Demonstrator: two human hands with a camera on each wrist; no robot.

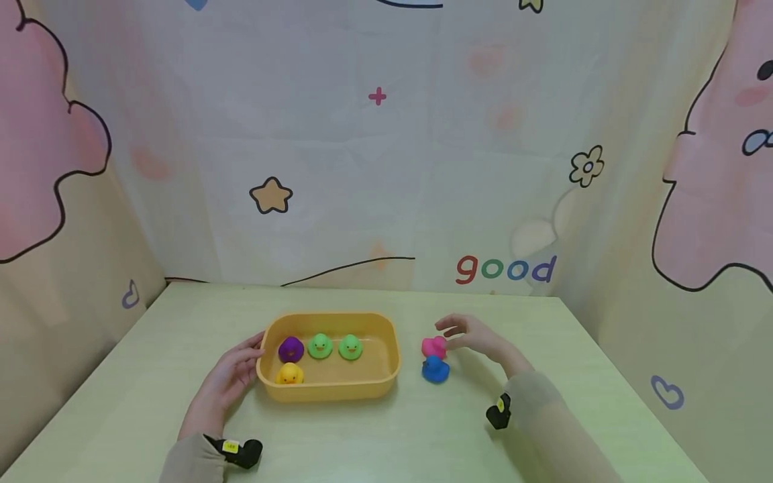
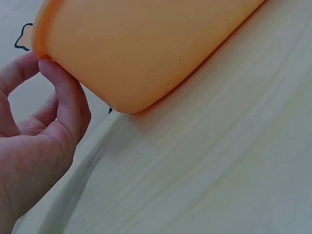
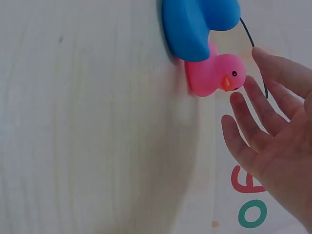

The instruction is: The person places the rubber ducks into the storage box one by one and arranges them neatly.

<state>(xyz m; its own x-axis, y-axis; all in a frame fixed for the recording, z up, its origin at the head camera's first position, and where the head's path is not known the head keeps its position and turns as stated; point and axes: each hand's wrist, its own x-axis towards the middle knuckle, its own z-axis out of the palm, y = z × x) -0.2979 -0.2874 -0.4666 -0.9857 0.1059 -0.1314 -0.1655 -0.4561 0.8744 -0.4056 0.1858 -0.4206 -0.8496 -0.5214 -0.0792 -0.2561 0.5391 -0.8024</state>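
A yellow-orange plastic tub (image 1: 332, 392) stands on the table, also large in the left wrist view as its end wall (image 2: 146, 53). My left hand (image 1: 231, 376) pinches its left rim between thumb and fingers (image 2: 68, 100). Inside sit a purple rubber duck (image 1: 291, 349), a yellow one (image 1: 290, 373) and two green ducks (image 1: 320, 346). Right of the tub, a pink rubber duck (image 1: 433, 347) stands behind a blue duck (image 1: 435, 369). My right hand (image 1: 477, 335) hovers beside the pink duck, its fingers spread and holding nothing; in the right wrist view the fingertips are close to that duck's head (image 3: 233, 70).
The pale wooden table (image 1: 362, 443) ends at a printed cloth backdrop (image 1: 338, 147), with more cloth on both sides. A black wrist camera (image 1: 241, 453) sits on the left sleeve, another camera (image 1: 499, 412) on the right sleeve.
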